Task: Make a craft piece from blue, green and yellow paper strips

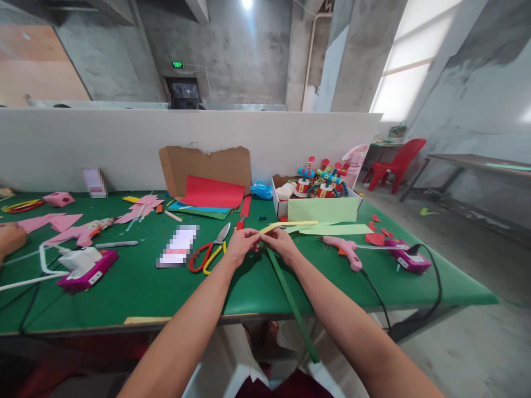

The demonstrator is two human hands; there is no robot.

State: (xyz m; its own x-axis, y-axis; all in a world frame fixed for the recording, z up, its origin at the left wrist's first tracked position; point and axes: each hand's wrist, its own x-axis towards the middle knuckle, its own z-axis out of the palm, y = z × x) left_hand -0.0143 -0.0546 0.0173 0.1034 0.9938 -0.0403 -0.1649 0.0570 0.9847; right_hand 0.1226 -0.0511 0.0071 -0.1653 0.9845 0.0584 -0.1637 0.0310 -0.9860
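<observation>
- The left hand (241, 243) and the right hand (281, 242) meet at the centre of the frame, just above the green bench (136, 287).
- Between them they pinch the ends of two paper strips: a yellow strip (290, 224) that runs up and right from the fingertips, and a dark green strip (292, 304) that slopes down over the bench edge toward the bottom of the frame.
- The fingers of both hands are drawn together and clamped on the strips where these cross; the two hands all but touch.
- Just left of the left hand lie scissors (209, 251) with red and yellow handles, blades pointing up and right.
- Right of the right hand, a pink glue gun (344, 250) rests on the bench, its black cord trailing off the front edge.
- Further right sits a magenta power strip (409, 260); another one (85, 268) lies at the left of the frame.
- Behind the hands, a white box (286, 207) holds colourful craft figures, with light green paper sheets (323, 210) leaning on and lying before it.
- A red sheet (213, 193) leans on cardboard (207, 163) against the white partition.
- Pink paper scraps (62, 224) are strewn at the left, where another person's hand (10, 237) shows at the frame edge.
</observation>
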